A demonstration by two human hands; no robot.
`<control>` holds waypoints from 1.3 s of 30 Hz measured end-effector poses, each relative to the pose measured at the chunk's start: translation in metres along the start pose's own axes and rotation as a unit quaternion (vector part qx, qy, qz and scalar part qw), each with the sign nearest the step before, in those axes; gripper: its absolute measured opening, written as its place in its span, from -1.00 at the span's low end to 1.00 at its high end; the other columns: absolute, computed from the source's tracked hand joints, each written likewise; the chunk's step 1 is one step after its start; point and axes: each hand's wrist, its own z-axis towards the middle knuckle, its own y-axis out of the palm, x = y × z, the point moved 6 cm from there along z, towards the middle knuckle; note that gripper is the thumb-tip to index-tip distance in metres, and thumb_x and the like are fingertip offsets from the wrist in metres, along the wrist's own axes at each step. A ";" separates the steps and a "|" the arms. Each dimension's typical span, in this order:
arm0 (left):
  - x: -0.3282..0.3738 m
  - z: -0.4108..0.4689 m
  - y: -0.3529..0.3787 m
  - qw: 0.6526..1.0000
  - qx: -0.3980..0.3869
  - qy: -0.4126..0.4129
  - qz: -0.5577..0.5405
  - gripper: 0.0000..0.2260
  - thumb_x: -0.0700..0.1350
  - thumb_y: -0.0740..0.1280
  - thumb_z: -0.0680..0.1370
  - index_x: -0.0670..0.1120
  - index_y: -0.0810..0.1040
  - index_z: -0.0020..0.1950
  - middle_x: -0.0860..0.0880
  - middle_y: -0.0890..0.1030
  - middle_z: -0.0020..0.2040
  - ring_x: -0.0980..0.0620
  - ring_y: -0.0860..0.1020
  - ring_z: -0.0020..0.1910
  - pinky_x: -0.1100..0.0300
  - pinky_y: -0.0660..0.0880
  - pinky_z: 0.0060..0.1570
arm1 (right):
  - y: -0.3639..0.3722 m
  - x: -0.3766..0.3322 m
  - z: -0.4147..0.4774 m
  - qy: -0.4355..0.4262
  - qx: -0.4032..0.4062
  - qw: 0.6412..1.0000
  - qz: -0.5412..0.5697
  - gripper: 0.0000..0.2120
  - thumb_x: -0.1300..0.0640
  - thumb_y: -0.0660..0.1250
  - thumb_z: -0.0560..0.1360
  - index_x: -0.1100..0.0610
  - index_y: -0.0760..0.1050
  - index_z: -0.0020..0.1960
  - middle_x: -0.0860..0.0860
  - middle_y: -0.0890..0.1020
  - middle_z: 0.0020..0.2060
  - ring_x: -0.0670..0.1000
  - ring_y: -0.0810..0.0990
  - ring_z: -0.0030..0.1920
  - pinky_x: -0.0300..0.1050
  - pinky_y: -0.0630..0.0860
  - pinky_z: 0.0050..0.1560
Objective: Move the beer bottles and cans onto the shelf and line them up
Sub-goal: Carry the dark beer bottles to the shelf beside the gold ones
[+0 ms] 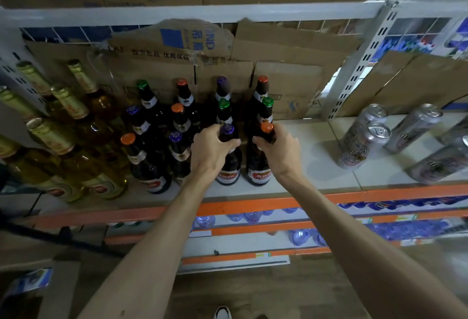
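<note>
My left hand grips the neck of a dark beer bottle with a purple cap standing at the front of the white shelf. My right hand grips the neck of the neighbouring dark bottle with an orange cap. Both bottles stand upright, side by side, at the front of rows of similar dark bottles with coloured caps. Several silver beer cans stand further right on the same shelf.
Amber bottles with gold foil necks fill the shelf's left end. Flattened cardboard lines the shelf back. A perforated upright post divides the shelf. Orange-edged lower shelves hold water bottles. My shoe is on the floor.
</note>
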 end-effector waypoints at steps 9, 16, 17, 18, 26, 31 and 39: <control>0.001 -0.004 -0.003 1.000 0.003 0.011 0.013 -0.76 0.03 0.53 0.42 -0.06 0.67 0.00 0.11 0.63 -0.12 0.18 0.54 -0.11 0.25 0.42 -0.09 | -0.002 0.007 0.000 0.000 -0.045 0.999 0.016 -0.65 0.03 0.45 0.48 0.16 0.43 0.15 0.11 0.64 0.04 0.16 0.59 0.04 0.09 0.54 0.00; -0.002 -0.005 -0.003 1.000 -0.011 0.003 0.012 -0.82 0.00 0.54 0.41 -0.02 0.69 -0.05 0.10 0.69 -0.13 0.19 0.62 -0.11 0.28 0.50 -0.12 | 0.000 0.006 0.004 -0.006 -0.045 0.999 0.009 -0.64 0.01 0.47 0.46 0.15 0.39 0.09 0.11 0.63 -0.02 0.18 0.59 -0.01 -0.01 0.48 -0.12; -0.003 -0.004 -0.002 1.000 -0.012 0.004 0.006 -0.83 0.00 0.54 0.41 -0.02 0.69 -0.06 0.10 0.69 -0.13 0.20 0.62 -0.11 0.28 0.51 -0.11 | 0.000 0.006 0.005 -0.008 -0.047 0.999 0.007 -0.64 0.01 0.48 0.46 0.14 0.39 0.08 0.10 0.63 -0.02 0.18 0.59 -0.02 -0.01 0.48 -0.13; -0.003 -0.005 -0.002 1.000 -0.013 0.005 0.000 -0.83 -0.01 0.54 0.41 -0.03 0.69 -0.06 0.09 0.69 -0.14 0.21 0.63 -0.12 0.29 0.52 -0.11 | -0.001 0.005 0.006 -0.011 -0.049 0.999 0.006 -0.64 0.01 0.48 0.45 0.13 0.38 0.07 0.10 0.63 -0.02 0.18 0.59 -0.02 -0.02 0.47 -0.13; -0.002 -0.013 0.001 0.999 0.019 0.006 -0.034 -0.85 -0.03 0.52 0.44 -0.06 0.67 -0.07 0.08 0.67 -0.21 0.31 0.61 -0.24 0.42 0.53 -0.17 | -0.004 0.003 0.007 -0.042 -0.071 0.997 -0.003 -0.65 0.07 0.48 0.47 0.05 0.28 0.00 0.01 0.56 -0.11 0.15 0.57 -0.04 -0.11 0.34 -0.19; -0.001 -0.015 0.001 0.999 0.035 0.006 -0.020 -0.78 -0.04 0.51 0.46 -0.11 0.66 0.04 0.04 0.64 -0.16 0.33 0.47 -0.32 0.59 0.37 -0.32 | -0.009 0.002 0.004 -0.064 -0.073 0.995 -0.001 -0.67 0.09 0.48 0.47 0.12 0.39 0.11 -0.01 0.57 -0.09 0.04 0.50 -0.12 -0.14 0.34 -0.17; -0.006 -0.015 0.003 0.999 0.052 0.003 -0.008 -0.68 0.04 0.51 0.45 -0.07 0.64 0.12 0.06 0.68 -0.16 0.16 0.60 -0.21 0.38 0.45 -0.23 | -0.009 0.000 0.003 -0.072 -0.074 0.994 -0.030 -0.65 0.08 0.46 0.48 0.16 0.41 0.15 0.04 0.60 -0.09 0.13 0.56 -0.08 -0.12 0.35 -0.18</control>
